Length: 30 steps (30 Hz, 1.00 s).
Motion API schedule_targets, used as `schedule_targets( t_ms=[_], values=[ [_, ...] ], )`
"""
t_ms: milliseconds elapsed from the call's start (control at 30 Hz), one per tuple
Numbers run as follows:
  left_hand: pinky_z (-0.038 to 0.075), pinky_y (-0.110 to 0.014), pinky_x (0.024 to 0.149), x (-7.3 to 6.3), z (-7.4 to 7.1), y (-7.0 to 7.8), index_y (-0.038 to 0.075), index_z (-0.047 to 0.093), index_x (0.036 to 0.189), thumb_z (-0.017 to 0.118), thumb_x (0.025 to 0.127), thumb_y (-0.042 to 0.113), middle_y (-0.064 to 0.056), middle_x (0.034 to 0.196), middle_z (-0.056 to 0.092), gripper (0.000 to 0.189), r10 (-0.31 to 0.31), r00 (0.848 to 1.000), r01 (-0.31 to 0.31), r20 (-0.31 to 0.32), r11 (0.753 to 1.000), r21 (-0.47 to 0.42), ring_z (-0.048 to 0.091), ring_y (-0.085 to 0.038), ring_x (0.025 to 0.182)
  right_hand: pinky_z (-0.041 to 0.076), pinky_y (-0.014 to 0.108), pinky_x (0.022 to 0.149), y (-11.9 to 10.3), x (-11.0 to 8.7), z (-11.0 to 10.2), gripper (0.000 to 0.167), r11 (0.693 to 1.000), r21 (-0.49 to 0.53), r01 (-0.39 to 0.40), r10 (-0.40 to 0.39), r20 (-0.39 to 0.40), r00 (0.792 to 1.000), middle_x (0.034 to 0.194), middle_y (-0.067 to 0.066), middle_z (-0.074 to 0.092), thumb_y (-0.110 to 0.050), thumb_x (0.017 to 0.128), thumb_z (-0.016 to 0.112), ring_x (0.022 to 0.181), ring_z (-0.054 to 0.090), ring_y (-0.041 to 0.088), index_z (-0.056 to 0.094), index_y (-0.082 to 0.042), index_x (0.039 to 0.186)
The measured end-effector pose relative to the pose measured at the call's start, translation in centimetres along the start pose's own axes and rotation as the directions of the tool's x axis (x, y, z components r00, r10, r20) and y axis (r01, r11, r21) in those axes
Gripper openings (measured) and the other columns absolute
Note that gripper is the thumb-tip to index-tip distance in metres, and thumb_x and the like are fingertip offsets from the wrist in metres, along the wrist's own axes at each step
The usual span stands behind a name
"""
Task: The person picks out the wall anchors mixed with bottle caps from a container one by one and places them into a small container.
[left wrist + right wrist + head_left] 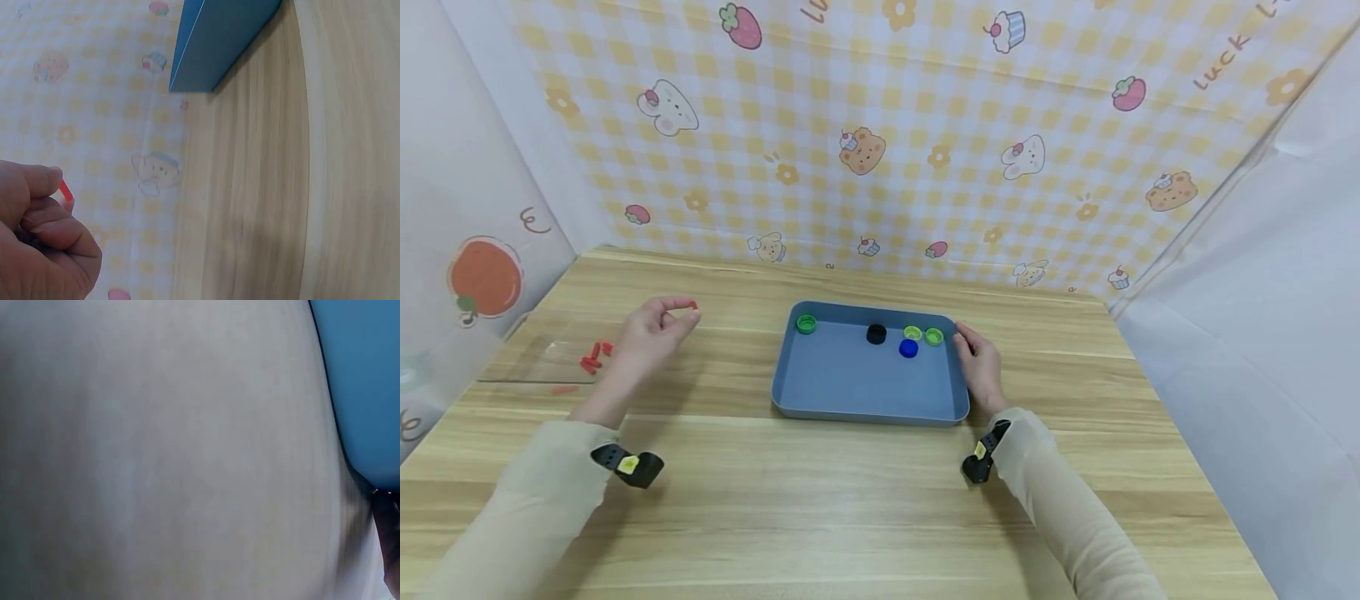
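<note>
My left hand (651,333) is raised above the left part of the table and pinches a small red stick (66,190) between thumb and index finger. In the head view only a bit of the stick shows at the fingertips. A shallow blue-grey tray (865,408) lies mid-table. At its right wall, my right hand (981,367) holds the rim with its fingers; the right wrist view shows little of that hand. Inside the tray are a green bottle cap (806,324), a black cap (876,334), a blue cap (908,348), a yellow-green cap (912,332) and a light green cap (933,337).
Several more red sticks (591,360) lie in a clear, see-through container (538,354) at the table's left side, partly behind the left forearm. A checked cloth (820,208) hangs along the table's back edge. White sheets (1247,317) stand at both sides.
</note>
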State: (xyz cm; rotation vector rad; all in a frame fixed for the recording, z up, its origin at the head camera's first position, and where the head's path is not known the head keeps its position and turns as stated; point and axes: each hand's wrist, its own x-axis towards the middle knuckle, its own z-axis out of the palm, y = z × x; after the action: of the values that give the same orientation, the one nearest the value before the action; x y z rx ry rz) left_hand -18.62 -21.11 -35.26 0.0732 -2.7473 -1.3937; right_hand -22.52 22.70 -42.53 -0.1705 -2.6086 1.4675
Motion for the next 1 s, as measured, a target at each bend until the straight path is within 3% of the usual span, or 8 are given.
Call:
schedule_targets(
  t_ms=[167,300,433,533,767,1000],
  values=[
    [0.035,-0.028,0.043,-0.2,-2.0,-1.5,-0.001,0.044,0.132,0.045,0.097,0.041,0.000,0.073,0.045,0.054,-0.072,0.996,0.073,-0.055,0.997,0.012,0.040,-0.008,0.049,0.039,0.037,0.103,0.0,0.1,0.0,0.037,1.000,0.003,0.006,-0.006,-0.004,1.000,0.138,0.014,0.050,-0.017,0.099,0.047,0.129,0.045,0.025,0.052,-0.003,0.133],
    [0.039,-0.029,0.043,-0.5,-3.5,-2.7,0.000,0.038,0.136,0.043,0.097,0.044,0.002,0.070,0.046,0.059,-0.143,0.988,0.142,-0.063,0.990,-0.024,0.045,-0.011,0.046,0.039,0.037,0.103,0.0,0.1,0.0,0.037,1.000,-0.004,0.007,-0.007,-0.002,1.000,0.138,0.013,0.050,-0.017,0.099,0.047,0.129,0.045,0.025,0.052,-0.004,0.133],
    [0.039,-0.029,0.042,-0.8,-5.0,-4.1,-0.002,0.036,0.137,0.042,0.096,0.047,0.002,0.070,0.045,0.063,-0.178,0.980,0.179,-0.085,0.984,-0.001,0.045,-0.011,0.047,0.039,0.038,0.103,0.0,0.0,0.1,0.037,1.000,-0.013,0.006,-0.006,0.003,1.000,0.138,0.013,0.050,-0.017,0.100,0.047,0.129,0.045,0.025,0.051,-0.004,0.134],
    [0.039,-0.031,0.044,-1.0,-5.9,-5.1,-0.001,0.037,0.138,0.042,0.095,0.048,-0.002,0.076,0.045,0.065,-0.214,0.969,0.219,-0.122,0.976,0.023,0.043,-0.012,0.054,0.039,0.038,0.103,0.0,0.0,0.1,0.037,1.000,-0.019,0.004,-0.004,-0.002,1.000,0.138,0.013,0.050,-0.017,0.100,0.047,0.129,0.045,0.026,0.051,-0.004,0.134],
    [0.044,-0.027,0.055,-1.8,-7.2,-6.6,-0.003,0.031,0.141,0.038,0.096,0.050,-0.018,0.110,0.045,0.071,-0.246,0.963,0.253,-0.109,0.966,0.061,0.044,-0.019,0.080,0.039,0.037,0.103,-0.2,-0.1,0.1,0.037,1.000,-0.025,0.001,-0.001,-0.011,1.000,0.138,0.013,0.050,-0.017,0.099,0.048,0.129,0.045,0.025,0.052,-0.004,0.133],
    [0.042,-0.024,0.054,-2.2,-7.7,-6.9,-0.004,0.032,0.141,0.038,0.096,0.047,-0.025,0.117,0.046,0.067,-0.279,0.950,0.291,-0.139,0.954,0.074,0.046,-0.018,0.079,0.039,0.037,0.103,-0.3,-0.1,0.1,0.037,0.999,-0.031,-0.008,0.008,-0.008,1.000,0.138,0.013,0.050,-0.017,0.099,0.047,0.130,0.045,0.025,0.051,-0.004,0.134]
  ],
)
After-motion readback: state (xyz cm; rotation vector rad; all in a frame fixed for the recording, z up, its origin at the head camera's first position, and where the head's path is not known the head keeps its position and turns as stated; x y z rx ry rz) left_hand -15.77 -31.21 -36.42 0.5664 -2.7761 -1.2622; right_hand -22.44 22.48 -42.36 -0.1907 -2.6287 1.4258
